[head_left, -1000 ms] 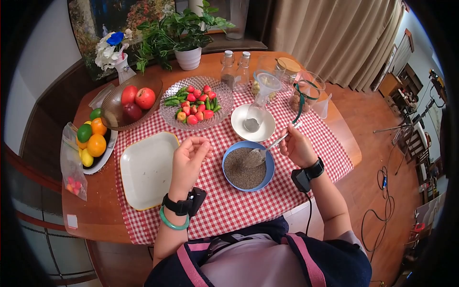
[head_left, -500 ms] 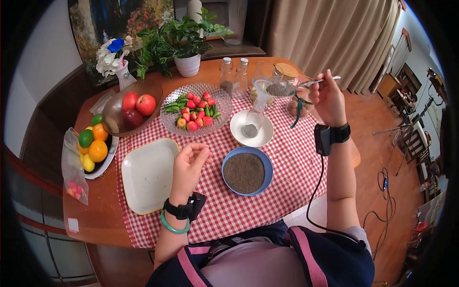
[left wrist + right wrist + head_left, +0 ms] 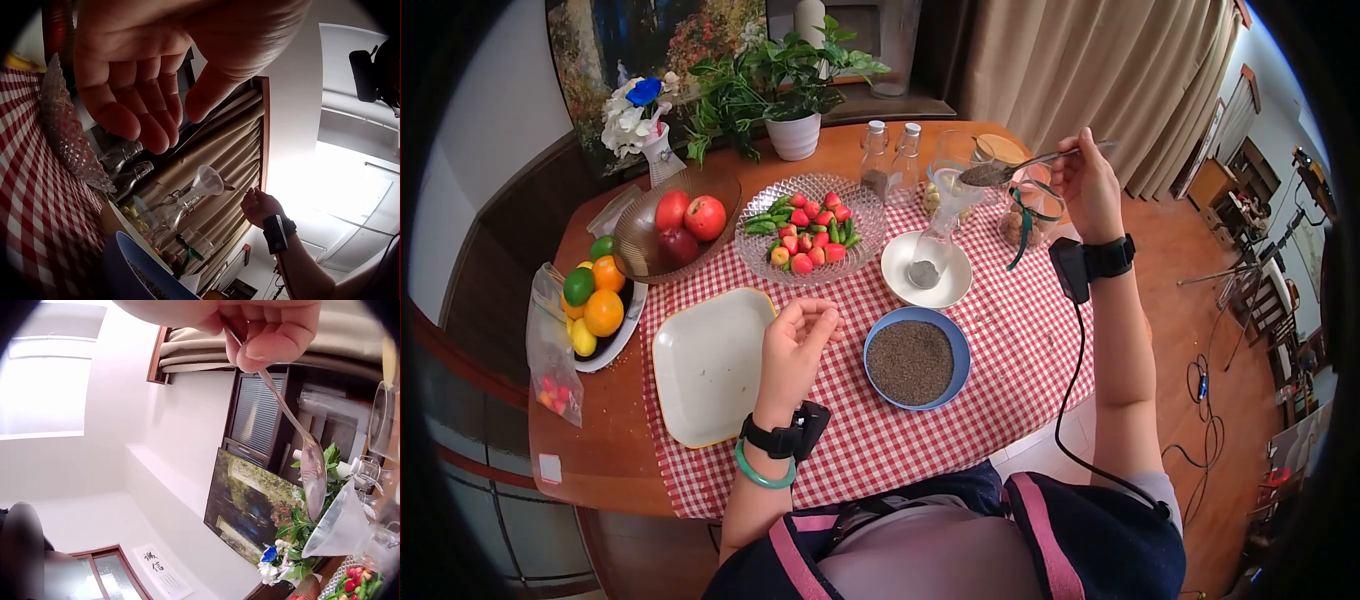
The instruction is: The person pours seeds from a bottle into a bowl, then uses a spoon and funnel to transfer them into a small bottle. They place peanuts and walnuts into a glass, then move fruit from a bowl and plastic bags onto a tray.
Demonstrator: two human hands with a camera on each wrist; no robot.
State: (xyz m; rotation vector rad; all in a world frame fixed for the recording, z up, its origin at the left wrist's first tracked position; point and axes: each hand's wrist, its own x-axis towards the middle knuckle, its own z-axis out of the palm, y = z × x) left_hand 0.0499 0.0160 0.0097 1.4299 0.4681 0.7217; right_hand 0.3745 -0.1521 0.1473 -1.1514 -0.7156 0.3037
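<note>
My right hand point(image 3: 1086, 188) is raised at the right and pinches the handle of a metal spoon point(image 3: 314, 478). Dark grains lie in the spoon's bowl, which is over the mouth of a clear plastic funnel point(image 3: 208, 181). The funnel sits in the neck of a glass bottle point(image 3: 925, 272) with some grey grains at its bottom. Under the bottle is a white bowl point(image 3: 897, 285). Nearer to me stands a blue bowl point(image 3: 967, 368) of the same dark grains. My left hand point(image 3: 793, 352) hovers by the white tray with loosely bent fingers, holding nothing.
A yellow-edged white tray point(image 3: 700, 375) lies at left on the checked cloth point(image 3: 870, 460). Behind it stands a glass plate point(image 3: 750, 255) of strawberries and small green vegetables. Two stoppered bottles point(image 3: 905, 155) and a ribboned jar point(image 3: 1040, 210) stand further back.
My right hand has lifted a spoonful of grains from the blue bowl up to the funnel, and the spoon now dips toward its mouth. The left hand has stayed nearly still.
</note>
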